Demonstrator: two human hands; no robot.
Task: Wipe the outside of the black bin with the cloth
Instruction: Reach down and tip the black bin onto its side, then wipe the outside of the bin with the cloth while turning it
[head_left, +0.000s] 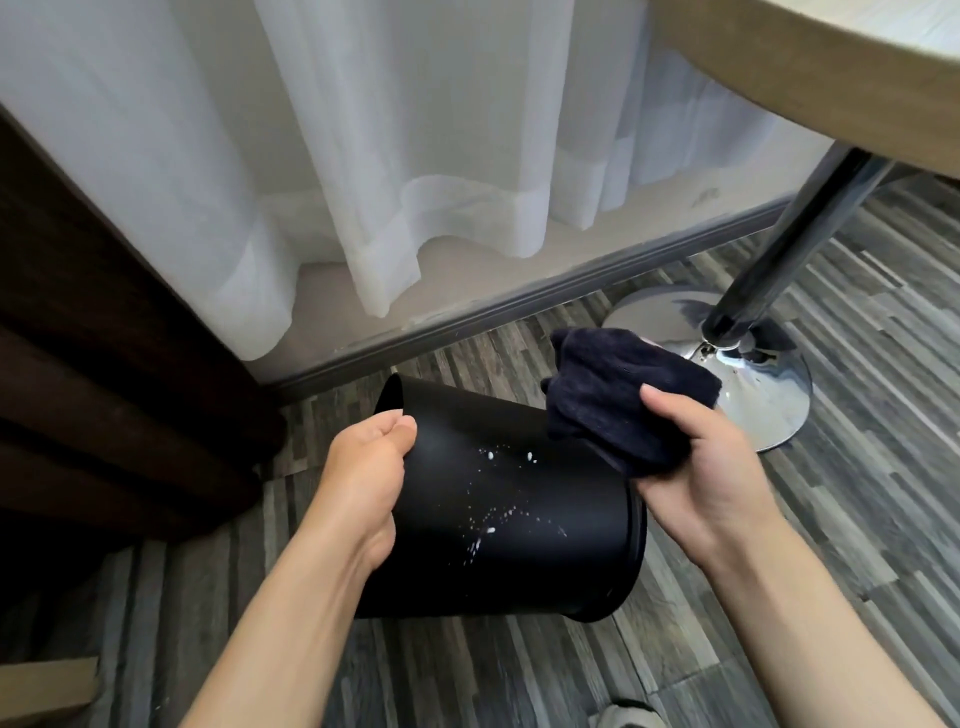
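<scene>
The left hand clasps the black bin near its base end, thumb on top, holding it tipped on its side above the striped wood floor. The right hand is closed around a bunched dark cloth, which lies against the bin's upper wall near the rim, possibly touching. White specks dot the bin's side.

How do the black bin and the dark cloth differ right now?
The black bin is rigid and smooth, tipped on its side; the cloth is soft and bunched. White specks dot the bin; none show on the cloth. The left hand steadies the bin; the right hand grips the cloth. Both are dark.
</scene>
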